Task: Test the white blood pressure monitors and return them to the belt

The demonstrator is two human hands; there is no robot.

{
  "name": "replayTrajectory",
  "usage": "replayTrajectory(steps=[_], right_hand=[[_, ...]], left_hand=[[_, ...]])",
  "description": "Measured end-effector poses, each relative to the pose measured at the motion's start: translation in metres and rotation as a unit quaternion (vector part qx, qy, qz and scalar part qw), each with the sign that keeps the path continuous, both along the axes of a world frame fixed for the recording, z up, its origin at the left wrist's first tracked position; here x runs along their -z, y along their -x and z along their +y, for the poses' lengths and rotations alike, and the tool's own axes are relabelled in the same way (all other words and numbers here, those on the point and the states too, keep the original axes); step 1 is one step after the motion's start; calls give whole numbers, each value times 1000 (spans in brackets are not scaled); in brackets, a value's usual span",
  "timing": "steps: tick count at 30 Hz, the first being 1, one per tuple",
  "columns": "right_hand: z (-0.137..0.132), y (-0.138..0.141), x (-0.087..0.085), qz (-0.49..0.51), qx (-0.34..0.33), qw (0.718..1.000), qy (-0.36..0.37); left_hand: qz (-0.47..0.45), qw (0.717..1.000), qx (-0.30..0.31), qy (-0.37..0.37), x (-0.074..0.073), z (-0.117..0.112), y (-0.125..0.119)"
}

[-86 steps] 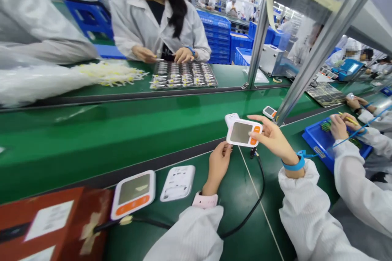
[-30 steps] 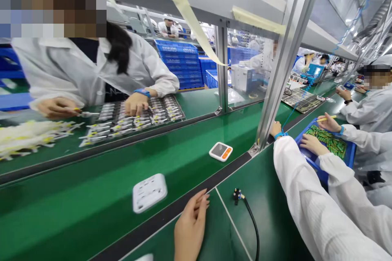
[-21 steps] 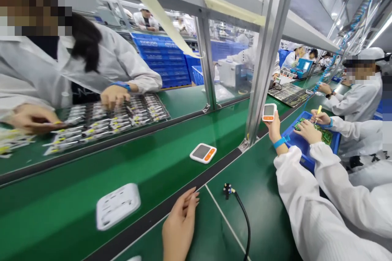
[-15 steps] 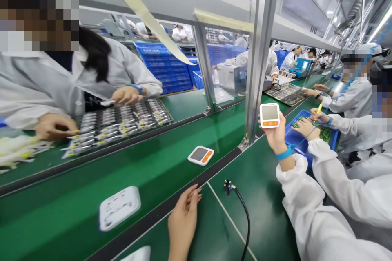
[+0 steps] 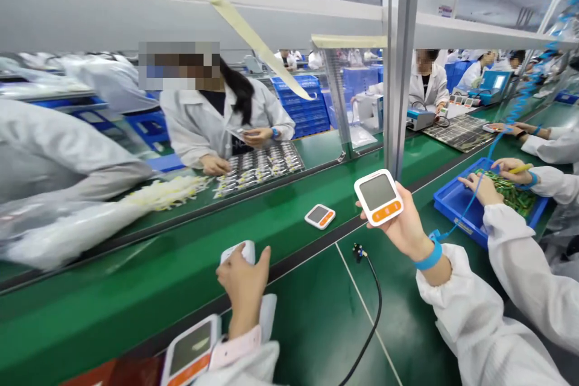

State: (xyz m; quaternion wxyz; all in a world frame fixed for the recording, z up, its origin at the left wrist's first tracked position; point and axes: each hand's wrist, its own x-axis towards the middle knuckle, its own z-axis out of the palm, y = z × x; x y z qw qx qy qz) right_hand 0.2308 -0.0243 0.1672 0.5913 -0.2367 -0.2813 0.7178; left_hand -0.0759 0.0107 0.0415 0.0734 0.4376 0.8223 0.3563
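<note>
The right hand (image 5: pixel 404 226) holds a white monitor with an orange button strip (image 5: pixel 379 196) raised above the green bench (image 5: pixel 316 325), fingers clamped round its back edge, screen facing up; the left hand (image 5: pixel 244 277) rests at the conveyor belt (image 5: pixel 136 277) edge, fingers closed over a white housing (image 5: pixel 240 251); 1 more monitor (image 5: pixel 319 216) lies flat on the belt, well apart; a black cable (image 5: pixel 373 307) lies across the bench between the 2 hands; another monitor (image 5: pixel 190 353) sits just beside the left wrist.
</note>
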Motion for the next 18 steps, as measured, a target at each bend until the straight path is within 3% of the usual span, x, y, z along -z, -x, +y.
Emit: replayTrajectory(steps=[3, 5, 11, 18], right_hand=[[-3, 2, -2, -17, -8, 1000, 16], [-5, 3, -3, -33, -17, 999, 17], [-10, 4, -6, -50, -49, 997, -11], [-9, 2, 0, -54, -125, 991, -17]], left_hand=[[-30, 987, -78, 134, 0, 18, 17], [-39, 982, -90, 164, 4, 27, 23], [-25, 975, -147, 162, 11, 32, 40], [-46, 974, -172, 139, -6, 14, 43]])
